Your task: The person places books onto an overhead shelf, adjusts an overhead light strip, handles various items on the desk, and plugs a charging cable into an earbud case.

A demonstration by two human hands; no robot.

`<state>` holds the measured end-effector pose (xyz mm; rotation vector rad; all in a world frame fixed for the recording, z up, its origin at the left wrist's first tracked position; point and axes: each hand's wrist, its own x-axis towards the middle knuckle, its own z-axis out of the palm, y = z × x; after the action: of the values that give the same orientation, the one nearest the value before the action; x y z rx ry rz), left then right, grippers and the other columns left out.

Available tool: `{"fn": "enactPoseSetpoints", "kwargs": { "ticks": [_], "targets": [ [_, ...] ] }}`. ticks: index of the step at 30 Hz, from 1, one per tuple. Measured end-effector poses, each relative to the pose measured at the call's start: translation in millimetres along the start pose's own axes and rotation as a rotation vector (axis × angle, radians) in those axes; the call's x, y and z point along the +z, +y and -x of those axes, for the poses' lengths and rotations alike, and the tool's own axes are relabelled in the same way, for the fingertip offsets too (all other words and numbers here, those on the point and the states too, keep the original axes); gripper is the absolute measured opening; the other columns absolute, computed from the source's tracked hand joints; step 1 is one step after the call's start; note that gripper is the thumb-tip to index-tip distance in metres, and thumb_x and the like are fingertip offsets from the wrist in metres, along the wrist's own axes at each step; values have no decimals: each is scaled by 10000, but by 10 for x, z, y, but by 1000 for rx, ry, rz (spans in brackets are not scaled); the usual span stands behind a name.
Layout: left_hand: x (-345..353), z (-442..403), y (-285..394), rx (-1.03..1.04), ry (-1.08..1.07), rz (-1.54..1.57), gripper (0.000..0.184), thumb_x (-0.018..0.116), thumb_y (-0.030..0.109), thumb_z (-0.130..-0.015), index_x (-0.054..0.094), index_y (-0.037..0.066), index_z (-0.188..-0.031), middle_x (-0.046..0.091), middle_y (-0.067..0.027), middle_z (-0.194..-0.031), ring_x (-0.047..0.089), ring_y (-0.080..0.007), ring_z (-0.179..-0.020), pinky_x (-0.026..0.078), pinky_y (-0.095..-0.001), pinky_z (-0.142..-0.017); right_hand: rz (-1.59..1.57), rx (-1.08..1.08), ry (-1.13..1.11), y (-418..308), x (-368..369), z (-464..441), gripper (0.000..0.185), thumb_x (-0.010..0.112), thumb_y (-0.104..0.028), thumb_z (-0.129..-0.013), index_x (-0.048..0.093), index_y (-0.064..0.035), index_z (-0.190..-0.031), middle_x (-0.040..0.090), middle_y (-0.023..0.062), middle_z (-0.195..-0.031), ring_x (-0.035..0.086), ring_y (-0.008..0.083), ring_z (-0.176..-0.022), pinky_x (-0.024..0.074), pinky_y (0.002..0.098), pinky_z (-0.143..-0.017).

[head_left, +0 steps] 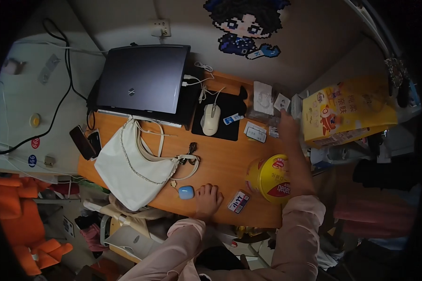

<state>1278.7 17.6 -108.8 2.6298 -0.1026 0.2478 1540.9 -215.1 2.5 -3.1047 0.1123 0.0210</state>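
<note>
My left hand (208, 200) rests on the front edge of the wooden desk (225, 175), its fingers curled, just right of a small blue case (186, 192). To its right lies a small card-like pack (238, 202). My right hand (286, 121) reaches to the back right, beside a small white card (282, 102) and a clear box with white tissues (263, 97); its fingertips are too small to make out. Below my right forearm stands a yellow round tub (273, 179). A large yellow bag (347, 112) is right of that hand.
A closed laptop-like device (143, 79) stands at the back left. In front of it lies a white handbag (136, 164). A white mouse (211, 119) and blue packet (233, 119) sit on a black mat (227, 133). Two phones (83, 142) lie at the left edge.
</note>
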Motion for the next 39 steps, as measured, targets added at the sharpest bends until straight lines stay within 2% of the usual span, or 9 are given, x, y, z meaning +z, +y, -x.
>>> {"fn": "enactPoseSetpoints", "kwargs": {
  "ticks": [11,14,18,22,25,30,33,35,39],
  "targets": [
    [39,23,-5,-23,-22,19,235,555,245,-735,531,86,-906,482,-94,-880,456,-266,-877,343,-394,-786,56,55,37,94,121,59,222,600,-58,-693,593,16,-902,566,185,-951,576,362,-848,487,415,-724],
    [30,21,0,-31,-35,4,239,557,244,-734,533,84,-910,482,-93,-880,458,-263,-880,342,-391,-790,26,-126,51,-383,-304,332,181,615,-104,-730,618,24,-858,574,180,-892,591,325,-869,505,391,-689],
    [51,24,-2,-30,-22,10,245,558,245,-732,533,82,-913,482,-93,-881,458,-264,-880,343,-395,-789,-291,-493,-286,-926,-320,559,221,539,-35,-746,598,11,-954,605,192,-914,582,328,-873,473,394,-764],
    [24,107,22,-14,-6,-14,250,557,249,-730,533,81,-914,483,-91,-877,460,-268,-875,345,-399,-781,-43,-482,-630,-1580,-93,733,305,446,15,-791,584,-37,-1058,579,201,-1009,565,326,-937,461,392,-796],
    [29,-32,9,-9,25,-26,234,560,238,-720,532,86,-896,486,-92,-868,463,-269,-860,343,-395,-765,-378,-332,-479,-1723,17,941,307,438,6,-797,573,-27,-1071,573,192,-1034,571,331,-923,467,397,-777],
    [6,-64,-43,-33,24,-47,234,543,260,-739,531,84,-893,485,-89,-872,467,-260,-866,355,-393,-754,-370,-230,-321,-1687,493,1117,337,429,51,-773,550,22,-1086,538,276,-1040,555,351,-948,461,388,-775],
    [24,73,-34,-4,84,0,213,544,257,-738,531,89,-869,483,-90,-860,468,-254,-855,358,-390,-731,-348,-229,-271,-1548,772,1165,248,401,-2,-799,585,27,-962,581,206,-988,519,315,-1028,453,375,-810],
    [42,57,-52,8,61,37,214,560,234,-711,536,91,-868,480,-86,-850,464,-255,-832,340,-387,-721,-442,-268,-110,-1473,898,1183,307,385,13,-808,538,38,-1072,534,188,-1124,429,294,-1145,400,335,-903],
    [24,23,-25,1,-10,2,204,550,255,-732,533,92,-854,480,-88,-852,466,-251,-843,358,-381,-729,-299,-339,-156,-1537,1069,1184,377,367,1,-823,442,45,-1190,436,183,-1255,348,284,-1219,335,327,-974]
  ]
}}
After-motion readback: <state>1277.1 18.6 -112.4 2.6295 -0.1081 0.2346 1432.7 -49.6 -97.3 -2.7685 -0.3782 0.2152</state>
